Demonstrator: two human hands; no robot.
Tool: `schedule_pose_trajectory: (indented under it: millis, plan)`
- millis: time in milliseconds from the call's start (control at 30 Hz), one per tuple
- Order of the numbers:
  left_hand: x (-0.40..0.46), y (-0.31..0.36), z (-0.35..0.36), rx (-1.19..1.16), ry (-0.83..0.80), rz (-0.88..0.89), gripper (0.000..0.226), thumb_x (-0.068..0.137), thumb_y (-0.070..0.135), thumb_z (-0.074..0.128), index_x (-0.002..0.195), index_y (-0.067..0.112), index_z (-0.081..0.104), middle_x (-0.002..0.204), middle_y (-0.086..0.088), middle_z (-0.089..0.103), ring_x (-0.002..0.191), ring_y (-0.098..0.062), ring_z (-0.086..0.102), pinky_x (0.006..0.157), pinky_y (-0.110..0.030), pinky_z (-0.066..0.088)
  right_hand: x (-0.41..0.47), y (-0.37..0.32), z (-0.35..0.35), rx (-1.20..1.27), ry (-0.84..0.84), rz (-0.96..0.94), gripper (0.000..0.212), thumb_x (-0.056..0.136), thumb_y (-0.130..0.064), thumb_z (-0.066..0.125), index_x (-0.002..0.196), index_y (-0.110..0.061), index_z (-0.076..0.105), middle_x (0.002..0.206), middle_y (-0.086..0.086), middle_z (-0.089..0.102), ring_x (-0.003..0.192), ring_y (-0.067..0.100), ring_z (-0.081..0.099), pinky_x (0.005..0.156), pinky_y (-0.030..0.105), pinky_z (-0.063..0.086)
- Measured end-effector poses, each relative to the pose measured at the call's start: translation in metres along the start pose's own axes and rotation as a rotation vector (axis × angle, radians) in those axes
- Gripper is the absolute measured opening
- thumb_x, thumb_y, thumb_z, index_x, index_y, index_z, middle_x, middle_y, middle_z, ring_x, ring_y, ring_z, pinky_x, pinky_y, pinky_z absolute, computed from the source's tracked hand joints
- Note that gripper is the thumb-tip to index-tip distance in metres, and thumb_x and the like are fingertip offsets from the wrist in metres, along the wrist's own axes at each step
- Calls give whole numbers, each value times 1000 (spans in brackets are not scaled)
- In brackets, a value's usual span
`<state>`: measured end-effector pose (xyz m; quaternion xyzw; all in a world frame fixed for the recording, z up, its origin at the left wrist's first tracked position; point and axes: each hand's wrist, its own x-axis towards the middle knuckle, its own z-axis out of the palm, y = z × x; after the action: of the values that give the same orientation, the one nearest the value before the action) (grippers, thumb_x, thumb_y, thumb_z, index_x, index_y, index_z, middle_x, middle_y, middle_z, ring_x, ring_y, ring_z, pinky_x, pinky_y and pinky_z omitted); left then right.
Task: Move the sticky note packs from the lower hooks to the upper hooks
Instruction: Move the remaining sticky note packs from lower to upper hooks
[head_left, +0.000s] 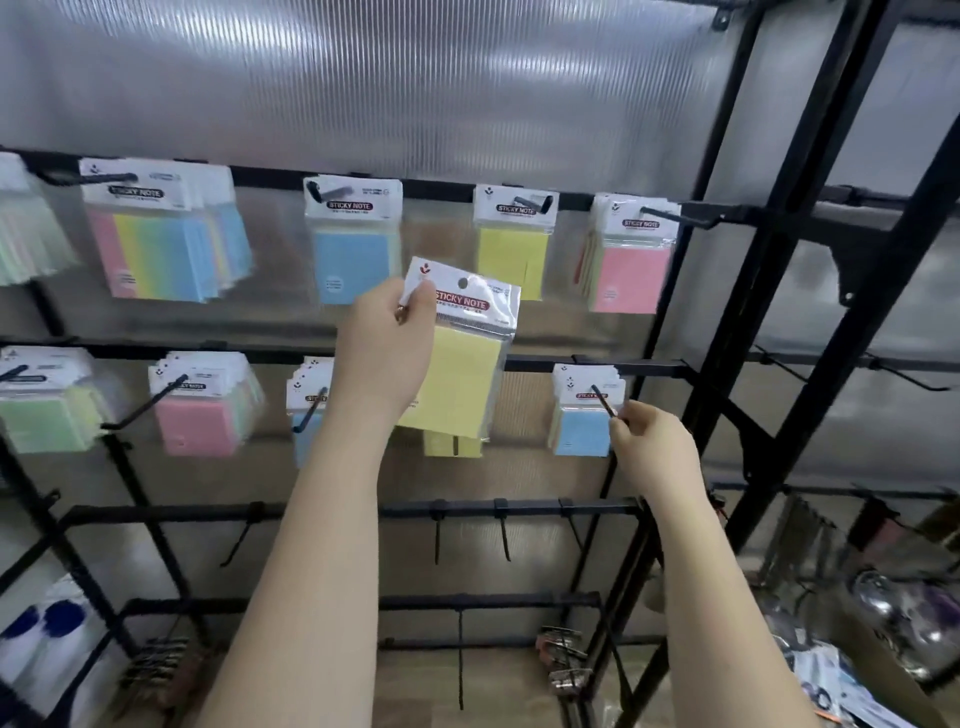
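Note:
My left hand (387, 353) pinches the white header of a yellow sticky note pack (460, 364), held in the air between the two rows of hooks, off any hook. More yellow packs (452, 446) hang behind it on the lower row. My right hand (649, 447) pinches the tip of the lower hook (603, 401) that carries blue packs (582, 431). On the upper row hang a blue pack (353, 254), a yellow pack (511, 244) and pink packs (631, 260). Lower hooks to the left carry pink packs (200, 410) and blue packs (307, 415).
A rainbow pack (156, 244) hangs at the upper left and green packs (47, 410) at the lower left. Bare black hooks (470, 530) stick out from rails below. A black rack frame (769, 260) stands at the right, with clutter (893, 613) beyond it.

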<state>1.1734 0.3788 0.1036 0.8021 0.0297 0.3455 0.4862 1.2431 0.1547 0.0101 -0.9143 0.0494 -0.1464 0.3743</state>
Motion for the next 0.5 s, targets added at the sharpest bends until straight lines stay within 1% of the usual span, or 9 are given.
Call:
schedule_pose_trajectory:
  millis: [67, 100, 167, 233, 300, 367, 400, 433, 500]
  plan:
    - [1, 16, 10, 8, 13, 44, 40, 100, 31, 42, 64, 13, 38, 60, 4, 41, 50, -3, 36, 43, -15, 26, 5, 9, -6, -45, -30, -15, 27, 91, -17, 47, 111, -8, 63, 81, 1, 54, 75, 19, 46, 51, 17, 32]
    - [3, 24, 15, 10, 22, 69, 41, 99, 31, 43, 63, 15, 35, 58, 5, 37, 46, 0, 36, 42, -14, 26, 7, 12, -8, -60, -50, -22, 25, 92, -17, 47, 110, -11, 63, 80, 1, 55, 74, 19, 47, 50, 20, 32]
    - [6, 37, 23, 11, 44, 127, 43, 99, 31, 45, 60, 19, 30, 56, 7, 30, 41, 3, 33, 42, -12, 27, 9, 16, -11, -67, -94, -31, 26, 92, -18, 48, 113, -12, 62, 84, 2, 59, 76, 19, 49, 52, 25, 32]
    - [10, 47, 31, -2, 57, 175, 45, 98, 29, 47, 59, 21, 27, 54, 7, 27, 40, 2, 31, 42, -13, 26, 14, 22, -10, -42, -117, -40, 25, 93, -22, 48, 112, -11, 60, 87, 0, 54, 79, 18, 45, 52, 22, 30]
    - [15, 52, 40, -47, 68, 188, 47, 98, 26, 48, 57, 22, 27, 52, 8, 26, 41, 1, 31, 42, -14, 25, 18, 27, -10, -32, -140, -48, 5, 93, -24, 48, 96, -20, 49, 83, -4, 44, 80, 17, 38, 51, 16, 24]
    - [24, 55, 47, -112, 70, 165, 44, 98, 23, 48, 57, 18, 33, 53, 10, 31, 44, 0, 32, 44, -14, 24, 21, 30, -10, -20, -150, -56, 6, 93, -24, 48, 93, -22, 42, 79, -5, 41, 80, 17, 37, 51, 16, 22]
    - [28, 55, 51, -147, 67, 148, 40, 98, 24, 47, 60, 13, 42, 56, 8, 37, 48, 0, 32, 45, -14, 25, 23, 31, -11, -9, -152, -55, 4, 93, -25, 48, 96, -22, 48, 81, -5, 44, 78, 17, 38, 51, 16, 23]
    - [32, 54, 54, -176, 67, 130, 36, 98, 24, 47, 67, 6, 51, 62, 4, 44, 53, -1, 34, 47, -14, 26, 25, 31, -11, 3, -146, -69, 12, 93, -25, 48, 101, -20, 54, 85, -3, 46, 74, 16, 40, 51, 16, 24]
    - [40, 54, 59, -210, 67, 109, 34, 98, 25, 46, 83, -1, 60, 73, -5, 49, 61, -8, 38, 51, -18, 30, 30, 33, -10, 16, -141, -81, 19, 92, -26, 48, 106, -17, 58, 90, -3, 45, 65, 10, 38, 51, 16, 25]
